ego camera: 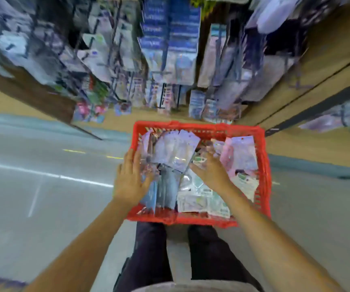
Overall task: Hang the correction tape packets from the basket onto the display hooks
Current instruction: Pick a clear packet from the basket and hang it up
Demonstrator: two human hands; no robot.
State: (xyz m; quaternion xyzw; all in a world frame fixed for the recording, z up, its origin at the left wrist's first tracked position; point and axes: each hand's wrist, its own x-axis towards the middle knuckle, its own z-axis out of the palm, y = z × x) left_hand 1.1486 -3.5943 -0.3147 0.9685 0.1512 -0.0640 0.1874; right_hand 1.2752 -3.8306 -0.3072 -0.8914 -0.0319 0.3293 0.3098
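Note:
A red plastic basket [263, 165] stands on the floor in front of my legs, filled with several correction tape packets [175, 151] in clear and pastel wrappers. My left hand [131, 175] reaches over the basket's left rim with its fingers spread on the packets at that side. My right hand [210, 168] lies palm down on the packets in the middle, fingers straight. Neither hand grips a packet as far as the blur shows. The display hooks [165, 60] with hanging stationery rise beyond the basket.
Hanging goods fill the display panel [111, 60] ahead, down to pink items [90, 111] near the floor. A wooden shelf unit [321, 81] runs along the right. Grey floor [43, 197] lies to the left. The whole frame is motion-blurred.

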